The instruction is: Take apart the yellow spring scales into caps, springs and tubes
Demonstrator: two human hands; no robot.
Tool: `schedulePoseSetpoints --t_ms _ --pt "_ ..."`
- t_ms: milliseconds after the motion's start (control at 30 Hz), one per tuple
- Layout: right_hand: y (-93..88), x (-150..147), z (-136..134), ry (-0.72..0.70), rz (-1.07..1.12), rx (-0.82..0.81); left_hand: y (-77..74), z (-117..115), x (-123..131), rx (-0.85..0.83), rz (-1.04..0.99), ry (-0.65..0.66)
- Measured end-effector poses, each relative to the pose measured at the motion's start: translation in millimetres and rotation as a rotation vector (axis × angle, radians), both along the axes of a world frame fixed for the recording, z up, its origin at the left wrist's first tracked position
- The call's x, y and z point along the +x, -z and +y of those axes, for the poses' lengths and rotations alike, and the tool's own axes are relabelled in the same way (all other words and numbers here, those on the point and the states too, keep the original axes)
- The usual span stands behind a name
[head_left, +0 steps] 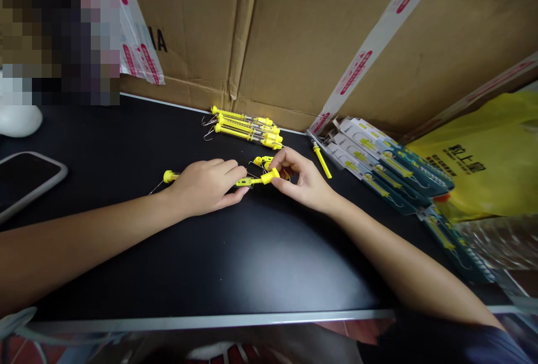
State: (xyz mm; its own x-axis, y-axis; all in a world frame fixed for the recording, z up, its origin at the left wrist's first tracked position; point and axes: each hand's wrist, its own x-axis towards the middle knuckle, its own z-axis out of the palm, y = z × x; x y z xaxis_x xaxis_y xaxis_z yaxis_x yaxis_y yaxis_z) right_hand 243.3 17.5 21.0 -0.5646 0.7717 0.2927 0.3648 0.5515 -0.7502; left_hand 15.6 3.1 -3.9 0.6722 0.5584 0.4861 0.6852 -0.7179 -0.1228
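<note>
My left hand [208,185] lies on the black table [235,252], fingers closed around a long yellow tool [171,176] with a wire hook at its left end. My right hand [300,176] pinches the yellow cap [269,176] at that tool's right end. Just behind my fingers lies another small yellow piece [264,161]. A pile of several yellow tube-shaped tools with hooks [246,127] rests further back near the cardboard. A single yellow stick [322,161] lies to the right of my right hand.
A fan of packaged tools on printed cards [386,168] spreads at the right, beside a yellow plastic bag [483,157]. Large cardboard boxes [302,33] wall the back. A phone [25,179] lies at the left, a white object [19,117] behind it.
</note>
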Motion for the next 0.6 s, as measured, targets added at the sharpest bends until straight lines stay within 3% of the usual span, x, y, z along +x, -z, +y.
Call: schedulePoseSetpoints --t_ms 600 --pt "-2.1 3.8 0.4 0.03 -0.009 0.032 -0.4 -0.4 0.0 -0.009 -0.002 -0.001"
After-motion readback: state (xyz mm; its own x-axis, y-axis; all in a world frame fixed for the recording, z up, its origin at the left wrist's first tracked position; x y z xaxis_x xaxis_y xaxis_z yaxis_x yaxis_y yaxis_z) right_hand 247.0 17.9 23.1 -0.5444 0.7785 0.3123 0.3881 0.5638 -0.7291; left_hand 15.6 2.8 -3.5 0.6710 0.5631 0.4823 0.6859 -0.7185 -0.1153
